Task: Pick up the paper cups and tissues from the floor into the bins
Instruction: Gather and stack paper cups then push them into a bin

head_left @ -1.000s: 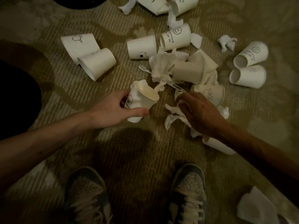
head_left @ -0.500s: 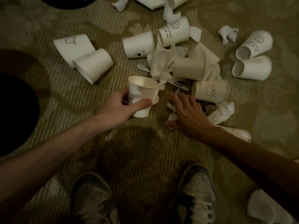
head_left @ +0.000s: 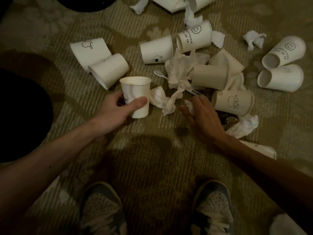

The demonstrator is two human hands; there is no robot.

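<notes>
My left hand [head_left: 116, 108] grips a white paper cup [head_left: 136, 92], upright with its mouth up, just above the carpet. A crumpled tissue [head_left: 160, 99] lies right beside that cup. My right hand [head_left: 202, 116] is low over the litter, with a small scrap of tissue [head_left: 189, 106] pinched between thumb and fingers. Several more cups lie on their sides around it: one with a cartoon face [head_left: 232, 103] just right of the fingers, a plain one [head_left: 210, 77] beyond, a smiley cup [head_left: 194, 38] further back. A large tissue [head_left: 179, 70] lies among them.
A dark bin [head_left: 22, 116] stands at the left edge and another dark round shape [head_left: 88, 4] at the top. A plastic spoon [head_left: 159, 74] lies by the tissues. Two cups [head_left: 281, 77] lie far right, one [head_left: 260, 148] under my right forearm. My shoes [head_left: 103, 209] are at the bottom.
My left hand has turned the cup upright and shifted it slightly left. My right hand has lifted off the carpet and closed on a scrap of tissue.
</notes>
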